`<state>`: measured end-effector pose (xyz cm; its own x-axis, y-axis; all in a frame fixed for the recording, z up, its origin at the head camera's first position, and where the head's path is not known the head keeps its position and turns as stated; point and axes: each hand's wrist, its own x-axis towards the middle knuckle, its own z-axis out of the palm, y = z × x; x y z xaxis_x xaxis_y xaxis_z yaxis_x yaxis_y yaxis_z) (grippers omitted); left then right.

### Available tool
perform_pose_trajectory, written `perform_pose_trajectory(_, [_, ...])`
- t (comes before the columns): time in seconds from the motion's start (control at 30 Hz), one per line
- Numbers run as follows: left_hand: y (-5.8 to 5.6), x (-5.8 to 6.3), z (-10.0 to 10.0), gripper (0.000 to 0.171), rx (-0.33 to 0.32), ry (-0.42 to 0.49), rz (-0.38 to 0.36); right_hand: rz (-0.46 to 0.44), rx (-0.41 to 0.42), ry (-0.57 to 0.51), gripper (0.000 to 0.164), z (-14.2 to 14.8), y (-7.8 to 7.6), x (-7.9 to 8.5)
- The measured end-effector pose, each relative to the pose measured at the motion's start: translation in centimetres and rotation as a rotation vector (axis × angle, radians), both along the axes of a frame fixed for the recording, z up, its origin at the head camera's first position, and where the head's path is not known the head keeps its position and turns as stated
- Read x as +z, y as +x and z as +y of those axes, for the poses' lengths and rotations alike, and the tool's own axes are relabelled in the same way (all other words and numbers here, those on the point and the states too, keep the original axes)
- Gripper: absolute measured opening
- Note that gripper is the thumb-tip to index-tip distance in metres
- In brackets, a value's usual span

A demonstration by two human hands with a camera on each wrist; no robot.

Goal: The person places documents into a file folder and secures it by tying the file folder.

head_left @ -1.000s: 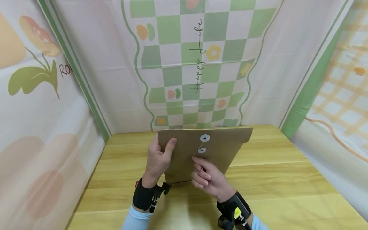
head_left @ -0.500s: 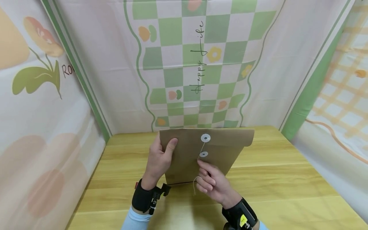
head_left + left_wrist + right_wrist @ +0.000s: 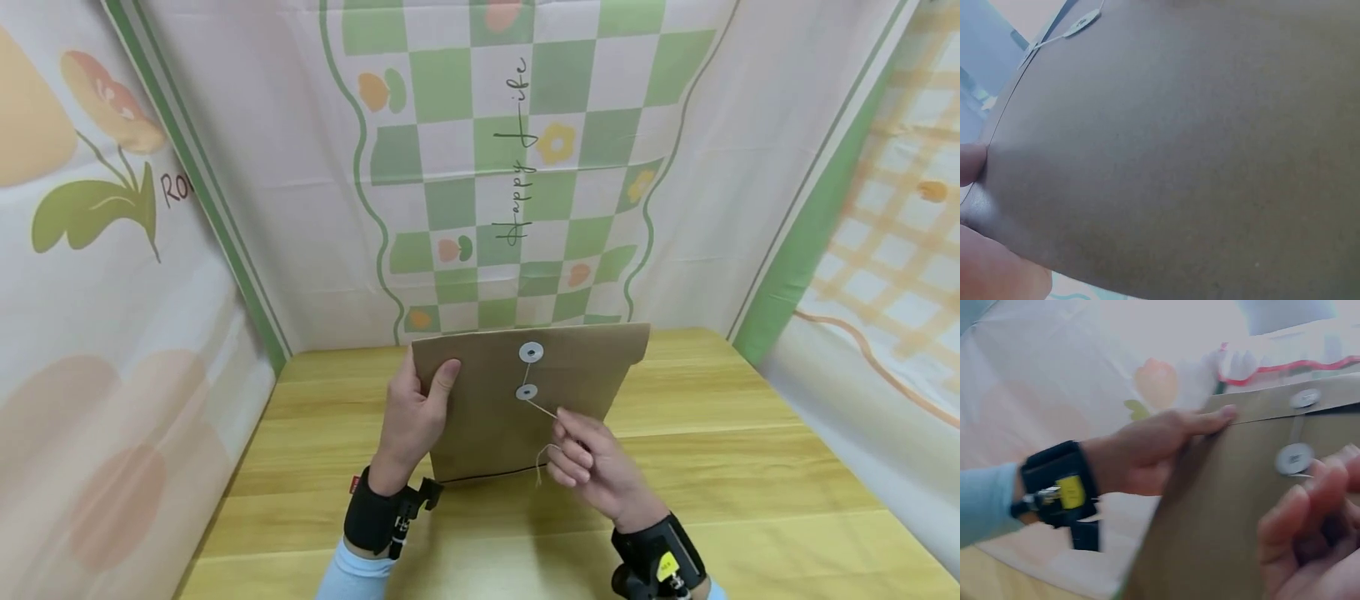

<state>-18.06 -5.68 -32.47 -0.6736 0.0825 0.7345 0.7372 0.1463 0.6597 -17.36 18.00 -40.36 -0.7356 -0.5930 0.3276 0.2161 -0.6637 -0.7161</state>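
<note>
A brown kraft-paper string-tie envelope (image 3: 480,425) is held tilted up over the table, its flap folded down. My left hand (image 3: 414,412) grips its left edge, thumb on the front and fingers behind. Two white paper discs sit on the front: an upper disc (image 3: 531,352) on the flap and a lower disc (image 3: 527,392) on the body. A thin string (image 3: 542,408) runs from the upper disc to the lower one, then out to the right. My right hand (image 3: 600,467) pinches it between thumb and forefinger; its loose tail dangles below the fingers. The right wrist view shows the lower disc (image 3: 1294,459) near the fingertips.
The light wood table (image 3: 300,517) lies beneath. A printed cloth (image 3: 495,150) with green checks hangs behind it, and patterned cloths close in the left and right sides. Each wrist wears a black strap with a camera.
My right hand has moved from the left of the lower disc, round beneath it, to the right, drawing the string along. The envelope's right side has risen slightly; my left hand keeps its grip.
</note>
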Motion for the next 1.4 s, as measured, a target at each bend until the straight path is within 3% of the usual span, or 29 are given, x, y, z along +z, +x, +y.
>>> perform_pose_trajectory(0.2, [-0.1,-0.2,0.0,0.017,0.015,-0.002,0.045,0.143,0.023,0.033,0.05,2.6,-0.2,1.8])
perform_pose_trajectory(0.5, [0.0,-0.4,0.1,0.017,0.014,0.003,0.074,0.189,-0.03,0.01,0.055,5.3,-0.7,4.6])
perform_pose_trajectory(0.7, [0.0,-0.6,0.2,0.017,0.02,-0.005,0.108,0.158,-0.094,-0.026,0.052,5.7,-0.7,5.9])
perform_pose_trajectory(0.97, [-2.0,-3.0,-0.3,0.02,0.043,0.005,0.118,0.163,-0.116,-0.01,0.051,5.4,-0.3,6.6])
perform_pose_trajectory(1.07, [-2.2,-3.1,-0.4,0.02,0.043,0.002,0.134,0.147,-0.091,-0.02,0.053,5.6,0.0,6.6])
perform_pose_trajectory(1.27, [-2.3,-3.0,-0.1,0.018,0.043,-0.004,0.158,0.105,-0.015,-0.152,0.056,6.0,0.4,5.9])
perform_pose_trajectory(1.4, [-2.3,-3.2,0.0,0.017,0.037,-0.016,0.192,0.14,-0.096,-0.139,0.053,5.3,0.3,6.7])
